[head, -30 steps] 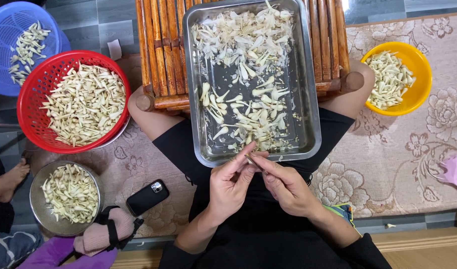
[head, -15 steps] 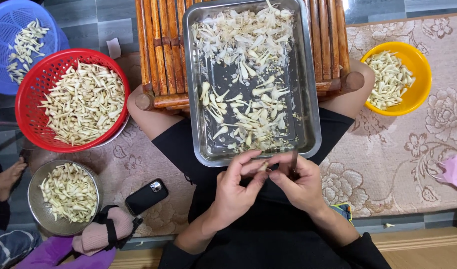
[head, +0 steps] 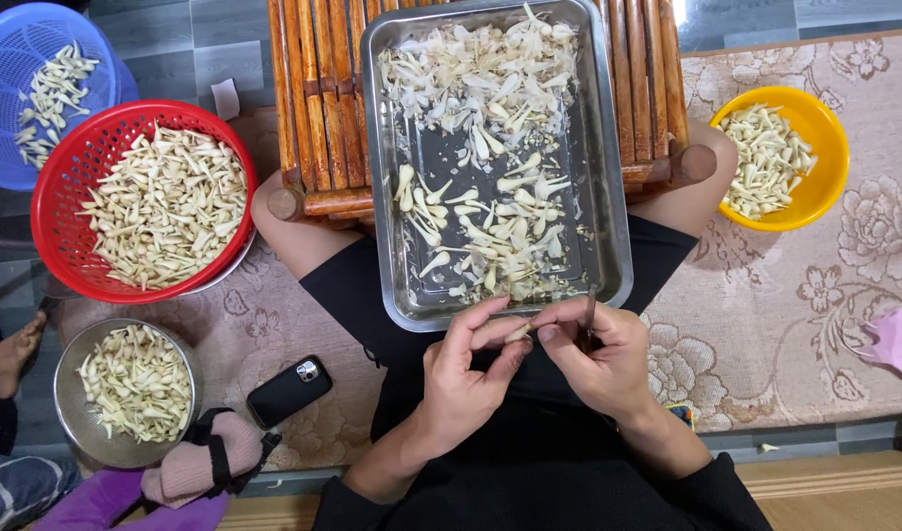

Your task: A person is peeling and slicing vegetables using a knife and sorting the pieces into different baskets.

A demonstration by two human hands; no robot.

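A small pale bud (head: pixel 518 332) is pinched between the left hand (head: pixel 467 369) and right hand (head: pixel 596 356) at lower centre, just below the steel tray (head: pixel 613 197) (a thin tool (head: pixel 588 313) is also gripped rightward).

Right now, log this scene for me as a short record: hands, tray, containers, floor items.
left hand: pinching small pale bud piece
right hand: touching same piece, thin dark tool alongside
rectangular steel tray: pale buds and petals, on slatted wooden stool
red plastic basket, round steel bowl, yellow plastic bowl, blue basket: all hold buds
black phone: on carpet
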